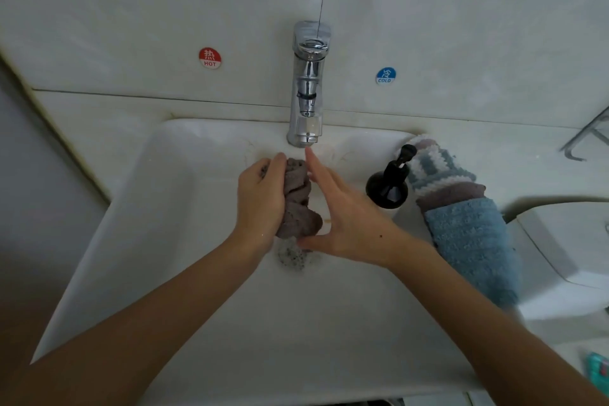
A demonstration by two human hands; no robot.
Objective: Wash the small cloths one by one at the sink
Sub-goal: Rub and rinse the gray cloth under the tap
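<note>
A twisted grey-brown cloth [298,199] hangs over the white sink [171,208], just below the chrome tap [308,86]. My left hand [260,198] grips the cloth from its left side, fingers curled round it. My right hand [342,211] lies flat against the cloth's right side with straight fingers, thumb under its lower end. Foam [291,254] sits in the basin under the cloth. More small cloths lie on the sink's right rim: a blue-and-white striped one [435,165], a grey-brown one [451,196] and a light blue one [474,244].
A black soap pump bottle [390,181] stands on the rim just right of my right hand. Red HOT [210,58] and blue COLD [386,76] stickers mark the wall beside the tap. A teal object [598,369] lies at the lower right edge.
</note>
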